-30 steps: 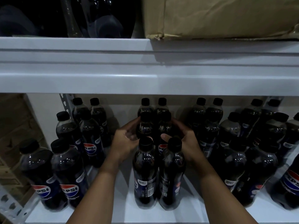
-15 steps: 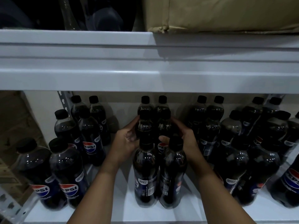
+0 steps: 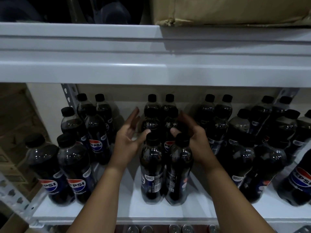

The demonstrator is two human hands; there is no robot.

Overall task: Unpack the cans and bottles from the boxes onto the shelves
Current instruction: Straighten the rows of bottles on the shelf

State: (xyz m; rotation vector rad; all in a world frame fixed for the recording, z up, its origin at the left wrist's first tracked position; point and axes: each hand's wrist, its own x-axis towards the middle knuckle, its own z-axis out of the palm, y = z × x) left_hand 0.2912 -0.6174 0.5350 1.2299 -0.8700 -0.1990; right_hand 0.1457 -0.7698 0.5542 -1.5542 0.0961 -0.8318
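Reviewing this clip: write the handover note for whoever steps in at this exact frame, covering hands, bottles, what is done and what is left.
Left hand: open, fingers spread beside the middle column of Pepsi bottles, thumb near a middle-row bottle; no grip.
Right hand: loosely cupped on the column's right side, by the front-right bottle's cap; a firm hold cannot be told.
Bottles stand upright in paired columns across the white shelf: left, middle, right.
Done: this shelf is largely stocked.
Left: square up the middle column. A cardboard box sits on the upper shelf; its contents are hidden. Can tops show on the level below.
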